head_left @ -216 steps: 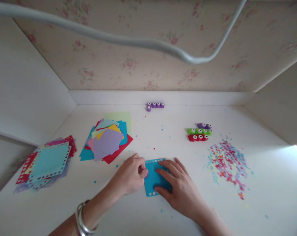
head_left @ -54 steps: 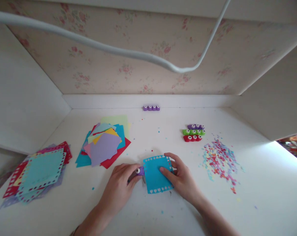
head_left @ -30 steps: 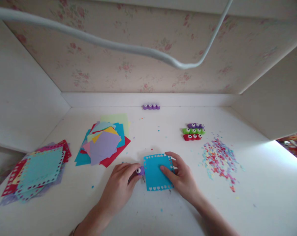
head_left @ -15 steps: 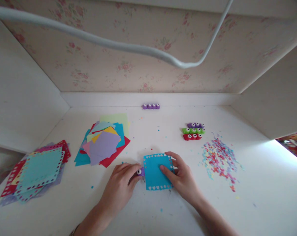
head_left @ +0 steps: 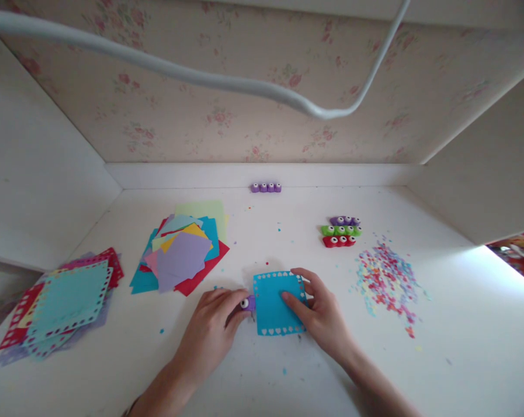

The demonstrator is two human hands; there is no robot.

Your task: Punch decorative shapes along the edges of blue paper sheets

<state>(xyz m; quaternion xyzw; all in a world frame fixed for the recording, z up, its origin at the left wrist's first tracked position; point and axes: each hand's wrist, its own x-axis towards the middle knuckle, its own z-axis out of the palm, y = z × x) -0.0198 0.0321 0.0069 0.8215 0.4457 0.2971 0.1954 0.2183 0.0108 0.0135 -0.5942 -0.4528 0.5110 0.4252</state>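
A small purple craft punch (head_left: 247,303) with a white button is pinched in the fingers of my left hand (head_left: 212,321). It meets the left edge of a blue paper square (head_left: 273,304). My right hand (head_left: 320,307) grips that square by its right side, thumb on top and fingers at the edge and beneath. Small cut-out shapes run along the square's top and bottom edges and partly down the right side; hearts show at the bottom. Whether the paper sits inside the punch slot I cannot tell.
Plain coloured paper (head_left: 186,260) is piled left of centre, and punched sheets (head_left: 70,301) at far left. Purple punches (head_left: 266,187) line the back; purple, green and red punches (head_left: 342,231) stand at right, beside confetti (head_left: 387,278). A white cable (head_left: 244,87) crosses above.
Both hands, the punch and the blue paper hold almost the same position. The view has shifted very slightly.
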